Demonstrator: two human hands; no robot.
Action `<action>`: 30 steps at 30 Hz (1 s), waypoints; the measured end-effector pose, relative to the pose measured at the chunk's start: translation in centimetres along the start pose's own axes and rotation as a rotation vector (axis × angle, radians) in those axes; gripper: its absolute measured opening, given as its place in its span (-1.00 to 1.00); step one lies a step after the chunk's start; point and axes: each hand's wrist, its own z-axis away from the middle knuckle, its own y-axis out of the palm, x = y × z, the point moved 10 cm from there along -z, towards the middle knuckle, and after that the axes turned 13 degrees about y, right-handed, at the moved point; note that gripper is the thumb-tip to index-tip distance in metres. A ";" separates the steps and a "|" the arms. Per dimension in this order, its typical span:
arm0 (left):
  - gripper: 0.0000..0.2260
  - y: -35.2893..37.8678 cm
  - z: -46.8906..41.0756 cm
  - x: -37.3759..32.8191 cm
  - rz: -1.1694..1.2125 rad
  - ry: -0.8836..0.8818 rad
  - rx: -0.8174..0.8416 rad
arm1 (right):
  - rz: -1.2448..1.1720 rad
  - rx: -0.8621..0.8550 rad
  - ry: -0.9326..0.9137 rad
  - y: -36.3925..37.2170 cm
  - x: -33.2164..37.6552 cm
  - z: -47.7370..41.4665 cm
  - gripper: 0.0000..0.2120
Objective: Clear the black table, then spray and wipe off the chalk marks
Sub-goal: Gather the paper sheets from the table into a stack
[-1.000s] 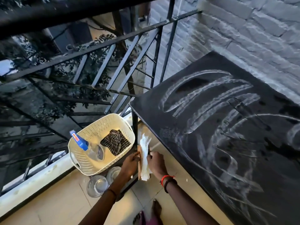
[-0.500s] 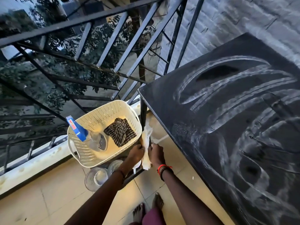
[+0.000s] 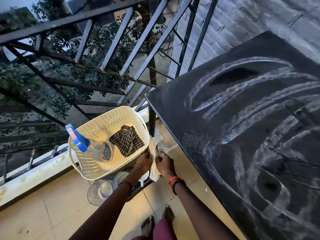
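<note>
The black table (image 3: pixel 233 122) fills the right side, its top covered in broad white chalk marks (image 3: pixel 230 103). Low beside its left leg, my left hand (image 3: pixel 143 161) and my right hand (image 3: pixel 163 163) hold a thin stack of white papers (image 3: pixel 154 160) upright between them. To their left stands a cream perforated basket (image 3: pixel 103 122). Inside it lie a spray bottle (image 3: pixel 90 144) with a blue trigger head and a dark striped cloth (image 3: pixel 127 140).
Two clear glass bowls or lids (image 3: pixel 102 188) sit on the tiled floor below the basket. A black metal railing (image 3: pixel 110 54) runs behind, and a grey brick wall (image 3: pixel 259 16) backs the table. My bare feet (image 3: pixel 155 220) stand near the table's front edge.
The camera has swung nearer and lower toward the basket. Both hands have stayed on the white papers, which sit lower beside the basket than before.
</note>
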 end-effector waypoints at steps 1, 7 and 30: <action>-0.77 -0.2 0.4 -0.5 -0.004 0.011 -0.017 | 0.000 0.009 0.001 -0.1 -0.1 0.1 -0.64; -0.74 -1.5 3.1 -2.6 -0.023 0.084 -0.130 | 0.065 0.040 -0.021 0.0 0.0 1.3 -0.61; -0.16 -16.4 15.3 -1.2 0.171 0.155 -0.960 | -0.028 -0.054 -0.201 -5.2 9.4 7.8 -0.82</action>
